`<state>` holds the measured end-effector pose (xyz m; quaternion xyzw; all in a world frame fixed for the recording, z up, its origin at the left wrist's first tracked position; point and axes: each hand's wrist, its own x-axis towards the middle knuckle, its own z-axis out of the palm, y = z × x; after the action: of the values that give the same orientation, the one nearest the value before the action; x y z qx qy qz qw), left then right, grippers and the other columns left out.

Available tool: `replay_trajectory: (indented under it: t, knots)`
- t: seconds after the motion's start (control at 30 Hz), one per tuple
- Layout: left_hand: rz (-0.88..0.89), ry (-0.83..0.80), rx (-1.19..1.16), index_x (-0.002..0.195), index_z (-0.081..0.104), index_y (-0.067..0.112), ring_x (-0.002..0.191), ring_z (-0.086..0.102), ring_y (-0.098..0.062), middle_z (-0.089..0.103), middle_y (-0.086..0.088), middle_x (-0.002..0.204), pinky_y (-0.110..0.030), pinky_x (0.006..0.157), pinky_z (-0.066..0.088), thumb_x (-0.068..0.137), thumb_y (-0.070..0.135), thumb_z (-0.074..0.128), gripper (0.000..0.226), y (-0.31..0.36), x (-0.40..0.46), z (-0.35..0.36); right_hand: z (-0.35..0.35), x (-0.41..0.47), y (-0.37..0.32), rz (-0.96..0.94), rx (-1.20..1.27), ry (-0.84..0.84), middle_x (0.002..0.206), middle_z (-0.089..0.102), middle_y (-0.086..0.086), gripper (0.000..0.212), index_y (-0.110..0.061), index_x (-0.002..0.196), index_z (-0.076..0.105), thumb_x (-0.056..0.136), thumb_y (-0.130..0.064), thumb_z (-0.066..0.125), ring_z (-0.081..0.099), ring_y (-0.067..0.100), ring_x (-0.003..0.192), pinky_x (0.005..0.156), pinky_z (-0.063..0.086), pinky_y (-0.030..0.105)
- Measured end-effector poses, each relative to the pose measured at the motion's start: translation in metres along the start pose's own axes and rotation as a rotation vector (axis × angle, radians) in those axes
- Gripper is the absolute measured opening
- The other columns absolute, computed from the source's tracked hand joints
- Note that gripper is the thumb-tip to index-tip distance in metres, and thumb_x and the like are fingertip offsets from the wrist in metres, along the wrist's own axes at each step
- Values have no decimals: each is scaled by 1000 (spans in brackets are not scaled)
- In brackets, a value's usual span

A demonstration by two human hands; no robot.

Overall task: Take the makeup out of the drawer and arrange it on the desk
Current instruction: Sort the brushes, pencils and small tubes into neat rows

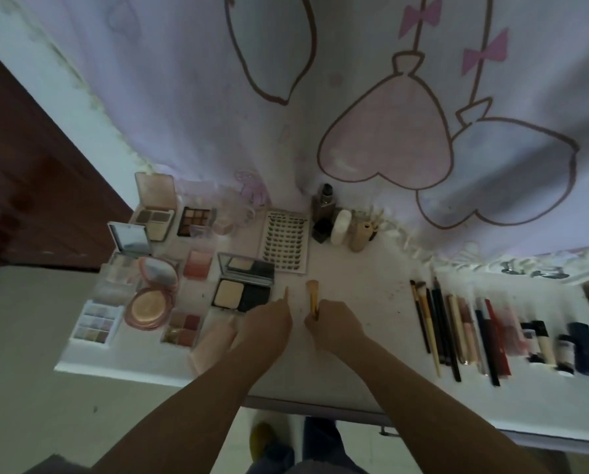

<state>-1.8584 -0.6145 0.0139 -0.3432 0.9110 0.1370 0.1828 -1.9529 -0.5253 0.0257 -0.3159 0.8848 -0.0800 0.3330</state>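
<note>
Lying open across the left part of the white desk (372,292) are several compacts and palettes: a pink case (154,208) with brown and cream pans, a small dark eyeshadow palette (194,220) of nine squares, a mirrored compact (130,239), a round pink compact (151,295) with a golden powder pan below its lid, a white palette (96,325) of pale shimmer squares, a four-pan palette (183,328) of reddish shades, a blush pan (199,265), and a black compact (243,285) showing a cream pan beside a dark compartment under its mirror. A tray of false lashes (284,242) lies behind, its top reading "KOYO" as far as can be made out. Near the pale curtain (354,97) printed with heart balloons stand a dark bottle (324,206), a white container (341,225) and a beige tube (361,236).

Both forearms reach in from below, hands side by side at mid-desk. The left hand (269,323) pinches a thin tan stick (285,294) whose tip points away from the person. The right hand (332,323) curls around the lower end of a gold-handled brush (312,299), bristles pointing away.

Farther right, brushes, pencils and lip tubes (457,326) lie in a parallel row, with small bottles (560,347) at the far end.
</note>
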Motion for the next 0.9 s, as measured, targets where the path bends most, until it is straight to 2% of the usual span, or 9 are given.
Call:
replay_trajectory:
  t: [0.07, 0.2, 0.3, 0.37, 0.43, 0.57, 0.67, 0.73, 0.9]
  knots:
    - [-18, -18, 4, 111, 53, 12, 96, 62, -25, 62, -7, 108, -35, 73, 47, 98, 19, 39, 20, -5, 0, -2, 11, 3, -13, 7, 23, -24, 102, 64, 11, 27, -7, 101, 58, 93, -30, 46, 62, 27, 92, 65, 41, 27]
    - [-18, -28, 16, 119, 50, 11, 95, 62, -26, 62, -9, 109, -33, 68, 43, 98, 19, 38, 25, -14, 2, -2, 22, 5, -19, 21, 23, -34, 104, 64, 10, 25, -10, 101, 58, 94, -30, 44, 62, 25, 91, 65, 41, 27]
    - [34, 25, -25, 125, 44, 11, 96, 62, -28, 62, -10, 108, -36, 71, 46, 99, 30, 36, 33, -11, 0, -3, 15, 1, -9, 19, 25, 4, 107, 62, 10, 39, -8, 105, 57, 96, -42, 40, 59, 25, 97, 68, 38, 26]
    - [113, 81, -43, 122, 44, 12, 98, 62, -30, 65, -10, 105, -38, 77, 48, 99, 37, 35, 35, 7, -2, -6, 0, -3, 8, 39, 37, 88, 103, 62, 10, 41, -8, 104, 56, 96, -45, 40, 58, 26, 97, 69, 38, 27]
    - [203, 114, -84, 116, 45, 13, 94, 63, -29, 65, -10, 102, -39, 79, 48, 98, 39, 36, 33, 36, -1, -8, -22, -8, 36, 72, 58, 179, 97, 62, 10, 34, -8, 98, 55, 96, -40, 43, 60, 27, 93, 68, 40, 28]
    - [331, 79, -202, 105, 45, 11, 83, 61, -29, 63, -11, 95, -33, 62, 40, 98, 38, 37, 29, 110, 7, -11, -62, -17, 108, 182, 47, 318, 96, 66, 13, 21, -5, 100, 58, 95, -21, 45, 62, 30, 91, 70, 45, 30]
    - [320, 38, -261, 110, 46, 10, 90, 60, -30, 62, -12, 102, -32, 66, 39, 98, 37, 35, 31, 160, 19, -9, -79, -17, 147, 217, 0, 327, 95, 64, 8, 22, -11, 99, 60, 96, -21, 41, 61, 27, 95, 72, 45, 29]
    - [270, 23, -272, 112, 48, 9, 94, 60, -30, 62, -12, 106, -33, 69, 40, 99, 35, 33, 33, 187, 28, -5, -83, -12, 161, 204, -25, 289, 104, 61, 9, 25, -13, 104, 62, 96, -23, 40, 59, 27, 101, 77, 45, 30]
    - [149, -28, -196, 109, 55, 10, 97, 61, -24, 63, -8, 111, -29, 69, 39, 99, 23, 34, 26, 214, 47, 11, -81, 3, 175, 128, -109, 226, 110, 60, 11, 25, -11, 107, 61, 96, -21, 41, 58, 26, 102, 74, 45, 29]
